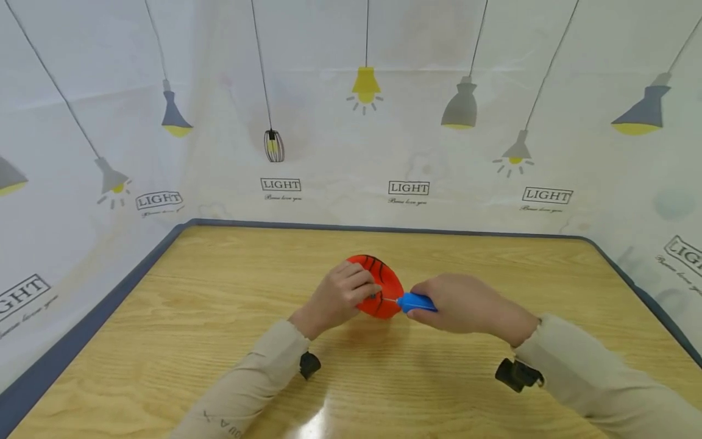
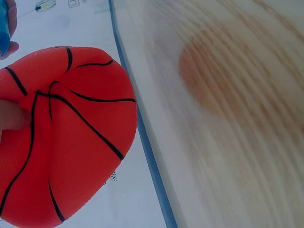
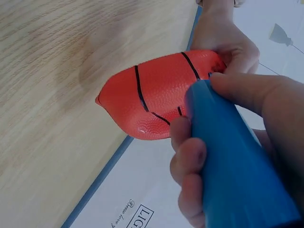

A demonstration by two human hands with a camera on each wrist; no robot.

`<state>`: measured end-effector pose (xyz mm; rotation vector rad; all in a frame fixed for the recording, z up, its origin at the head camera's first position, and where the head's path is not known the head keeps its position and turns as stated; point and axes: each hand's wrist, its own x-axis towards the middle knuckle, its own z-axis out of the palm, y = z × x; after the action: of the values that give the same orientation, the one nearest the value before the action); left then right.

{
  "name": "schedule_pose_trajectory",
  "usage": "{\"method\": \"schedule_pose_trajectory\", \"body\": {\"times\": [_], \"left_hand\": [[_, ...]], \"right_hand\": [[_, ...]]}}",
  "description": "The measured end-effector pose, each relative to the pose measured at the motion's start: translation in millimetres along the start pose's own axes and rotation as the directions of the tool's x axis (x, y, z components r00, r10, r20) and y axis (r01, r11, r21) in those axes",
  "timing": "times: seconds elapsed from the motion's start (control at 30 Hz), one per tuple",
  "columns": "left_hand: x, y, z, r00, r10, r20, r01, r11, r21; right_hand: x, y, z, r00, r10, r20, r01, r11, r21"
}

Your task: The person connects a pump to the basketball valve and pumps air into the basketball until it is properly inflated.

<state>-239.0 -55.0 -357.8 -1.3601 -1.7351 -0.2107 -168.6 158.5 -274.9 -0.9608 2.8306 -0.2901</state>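
A red toy basketball [image 1: 390, 285] with black lines is held up over the table, soft and partly caved in. My left hand [image 1: 341, 294] grips it from the left, and in the left wrist view the thumb [image 2: 14, 116] presses into a fold of the ball [image 2: 90, 137]. My right hand [image 1: 466, 303] holds a blue ball pump [image 1: 418, 302], its fingers curled round the body in the right wrist view. A thin metal needle [image 1: 389, 299] runs from the pump's tip to the ball, near the left fingertips. The needle's far end is hidden.
The wooden table [image 1: 247, 262] has a dark blue edge [image 1: 340, 227] along the back and sides. Behind it hangs a pale backdrop [image 1: 329, 140] printed with lamps and LIGHT signs. A small black camera [image 1: 309, 364] hangs under the left wrist, another [image 1: 517, 374] under the right.
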Motion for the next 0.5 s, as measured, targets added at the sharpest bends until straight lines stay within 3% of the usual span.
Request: {"method": "schedule_pose_trajectory", "body": {"times": [0.27, 0.5], "left_hand": [[0.7, -0.4, -3.3, 0.998, -0.039, -0.044, 0.039, 0.999, -0.012], [0.1, -2.2, -3.8, 0.996, -0.044, -0.078, 0.045, 0.999, 0.013]], "right_hand": [[4.9, 0, 6, 1.000, 0.023, -0.020, -0.022, 0.997, 0.072], [10.7, 6, 7, 0.999, 0.015, 0.032, -0.023, 0.961, 0.274]]}}
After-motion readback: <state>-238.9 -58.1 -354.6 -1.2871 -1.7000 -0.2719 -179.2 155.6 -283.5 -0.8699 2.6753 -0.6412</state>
